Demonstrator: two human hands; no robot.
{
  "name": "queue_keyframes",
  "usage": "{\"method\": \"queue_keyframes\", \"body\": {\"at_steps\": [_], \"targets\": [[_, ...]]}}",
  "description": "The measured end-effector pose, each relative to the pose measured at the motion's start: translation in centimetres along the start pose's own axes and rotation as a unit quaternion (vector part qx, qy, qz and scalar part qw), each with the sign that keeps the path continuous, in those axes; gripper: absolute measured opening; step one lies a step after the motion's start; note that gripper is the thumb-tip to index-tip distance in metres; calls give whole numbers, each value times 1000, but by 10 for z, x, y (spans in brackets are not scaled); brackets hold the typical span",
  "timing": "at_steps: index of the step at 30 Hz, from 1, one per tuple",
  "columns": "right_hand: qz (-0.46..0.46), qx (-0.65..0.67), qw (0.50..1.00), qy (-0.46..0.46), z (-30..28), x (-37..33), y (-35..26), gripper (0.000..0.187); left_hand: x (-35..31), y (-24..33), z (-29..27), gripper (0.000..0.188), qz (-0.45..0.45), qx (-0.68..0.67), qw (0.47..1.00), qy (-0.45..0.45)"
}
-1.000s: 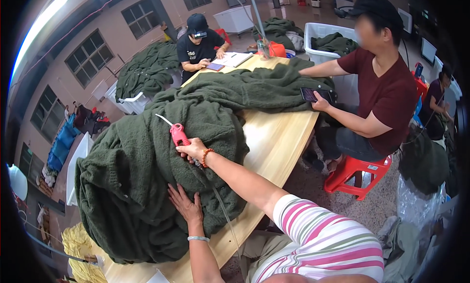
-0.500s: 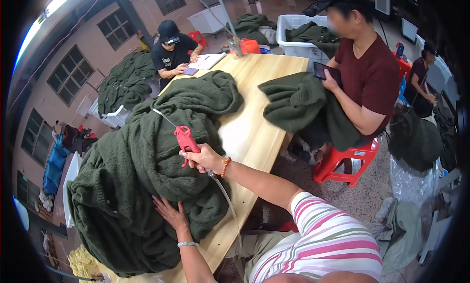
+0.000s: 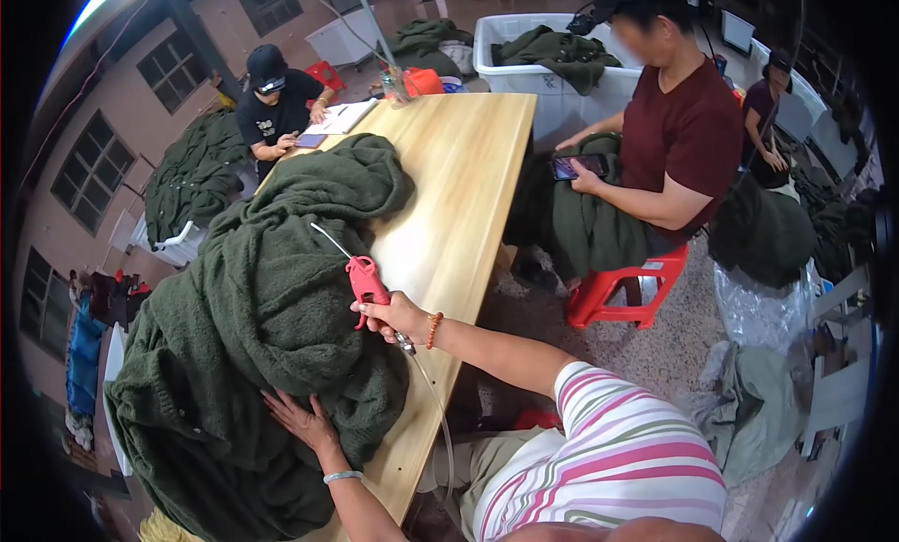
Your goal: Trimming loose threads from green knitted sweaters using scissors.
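Observation:
A large dark green knit garment [image 3: 253, 303] lies heaped on the wooden table [image 3: 473, 158] before me, its near left part hanging past the table edge. My left hand [image 3: 304, 422] rests flat on the near part of it, fingers spread. In my right hand [image 3: 398, 319] is a red air blow gun [image 3: 367, 280], my fingers wrapped around its handle. Its thin metal nozzle points up and left over the cloth. From the gun's lower end a clear hose [image 3: 440, 401] runs down past the table's right edge.
Across the right edge, a person [image 3: 670, 139] on a red stool [image 3: 627, 289] holds a phone over green cloth. Another person [image 3: 276, 102] sits at the far left with papers [image 3: 342, 118]. A white bin [image 3: 562, 102] of green garments stands behind; a plastic bottle [image 3: 395, 90] is at the far end.
My view has swung to the right. The blow gun has shifted right over the garment, while my left hand stays on the cloth. The seated person's green garment has come down onto their lap.

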State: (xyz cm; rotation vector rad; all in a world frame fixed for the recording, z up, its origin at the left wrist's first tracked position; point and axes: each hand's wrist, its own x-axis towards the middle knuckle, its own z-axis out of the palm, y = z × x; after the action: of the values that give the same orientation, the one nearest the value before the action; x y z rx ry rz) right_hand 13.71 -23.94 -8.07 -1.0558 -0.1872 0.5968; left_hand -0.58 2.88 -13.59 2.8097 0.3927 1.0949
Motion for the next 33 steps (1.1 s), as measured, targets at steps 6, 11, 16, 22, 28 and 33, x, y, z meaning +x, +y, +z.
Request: {"method": "queue_keyframes", "body": {"at_steps": [6,11,16,22,28,33], "targets": [[30,16,998,54,-12,8,28,22,0,3,-2,75,-1,-16,1000,8],[78,29,994,72,-19,5,48,22,-2,1,-2,75,-1,-13,1000,5],[51,47,996,60,-21,6,57,25,-2,1,-2,80,-2,-13,1000,13],[26,40,997,64,-22,3,60,23,-1,3,-3,78,-4,-14,1000,16],[29,23,997,71,-22,5,61,23,-3,2,-1,72,5,-20,999,37],[12,41,996,75,-25,6,63,21,-3,3,0,69,-1,-31,999,28]]}}
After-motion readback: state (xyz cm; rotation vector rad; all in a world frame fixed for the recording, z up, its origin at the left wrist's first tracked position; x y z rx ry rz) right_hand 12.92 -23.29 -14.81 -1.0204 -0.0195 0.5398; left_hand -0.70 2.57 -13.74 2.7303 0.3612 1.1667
